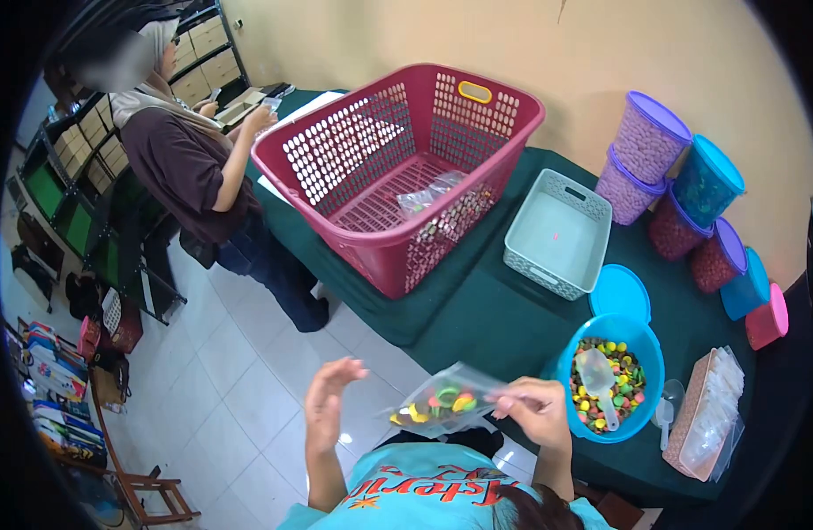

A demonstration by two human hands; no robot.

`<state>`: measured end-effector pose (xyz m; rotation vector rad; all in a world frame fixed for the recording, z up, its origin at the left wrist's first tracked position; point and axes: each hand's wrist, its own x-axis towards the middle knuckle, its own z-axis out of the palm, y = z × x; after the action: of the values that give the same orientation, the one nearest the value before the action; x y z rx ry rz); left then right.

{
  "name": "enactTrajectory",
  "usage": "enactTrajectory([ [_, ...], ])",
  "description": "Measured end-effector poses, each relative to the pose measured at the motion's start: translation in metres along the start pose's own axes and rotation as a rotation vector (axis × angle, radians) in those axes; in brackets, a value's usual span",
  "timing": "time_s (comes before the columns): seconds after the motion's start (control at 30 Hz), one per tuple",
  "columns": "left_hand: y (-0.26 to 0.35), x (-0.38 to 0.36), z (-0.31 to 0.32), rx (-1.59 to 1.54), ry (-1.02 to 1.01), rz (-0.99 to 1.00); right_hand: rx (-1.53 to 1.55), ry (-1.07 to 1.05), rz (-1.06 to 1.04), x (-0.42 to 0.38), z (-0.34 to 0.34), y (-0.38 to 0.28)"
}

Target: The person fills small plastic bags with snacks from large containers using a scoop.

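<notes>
At the far left, a co-worker in a dark maroon top (177,163) stands by the table, forearms bent, with a small item in the fingers that I can't make out. Nearer to me, the person's left hand (328,402) is raised, its slightly curled fingers spread loosely apart; it is empty, the forearm upright, the fingertips clear of the bag. Beyond it, a large crimson plastic basket with perforated walls (362,261) stands on the dark green tablecloth (477,331), some clear packets (430,193) inside. Between the two hands hangs a clear plastic bag of yellow, green, orange and brown pieces (442,402), tilted, in front of the turquoise shirt. The right hand (537,413) grips its right end, thumb and fingers closed together on the plastic, the forearm rising from below. Further right sit a pale grey-green rectangular basket (548,216) and a round blue lid (622,293), just beside a round blue tub (654,389) of similar small pieces, with a translucent scoop (595,374) lying on them. Rightmost on the near side, a narrow pink basket (689,415) holds clear plastic bags (717,402).
</notes>
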<state>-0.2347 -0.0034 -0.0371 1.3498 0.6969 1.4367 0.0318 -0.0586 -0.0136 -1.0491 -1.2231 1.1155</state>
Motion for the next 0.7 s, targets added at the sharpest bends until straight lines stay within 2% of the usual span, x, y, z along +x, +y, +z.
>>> enactTrajectory([
  [0.03,0.003,0.001,-0.016,0.002,-0.004,0.010,0.079,0.058,-0.043,0.011,0.008,-0.001],
  [0.1,0.008,0.003,-0.046,-0.044,0.252,0.029,0.250,0.160,-0.103,0.038,0.018,0.001],
  [0.13,0.011,0.003,-0.057,-0.043,0.243,0.037,0.356,0.215,-0.101,0.055,0.023,-0.001],
  [0.2,0.016,0.000,-0.073,-0.024,0.379,0.028,0.553,0.256,-0.128,0.094,0.032,-0.008],
  [0.27,0.015,-0.006,-0.080,-0.050,0.381,0.021,0.677,0.285,-0.166,0.132,0.043,-0.015],
  [0.3,0.013,-0.009,-0.082,-0.071,0.392,0.004,0.675,0.284,-0.180,0.148,0.048,-0.015],
  [0.37,0.008,-0.016,-0.083,-0.071,0.390,-0.031,0.854,0.130,-0.212,0.175,0.057,-0.011],
  [0.5,0.000,-0.023,-0.079,-0.077,0.352,-0.148,0.774,0.024,-0.192,0.169,0.078,0.006],
  [0.6,-0.006,-0.019,-0.076,-0.033,0.290,-0.209,0.575,0.131,-0.143,0.135,0.082,0.021],
  [0.7,-0.020,-0.008,-0.069,-0.072,0.230,-0.249,0.501,0.167,0.011,0.094,0.069,0.046],
])
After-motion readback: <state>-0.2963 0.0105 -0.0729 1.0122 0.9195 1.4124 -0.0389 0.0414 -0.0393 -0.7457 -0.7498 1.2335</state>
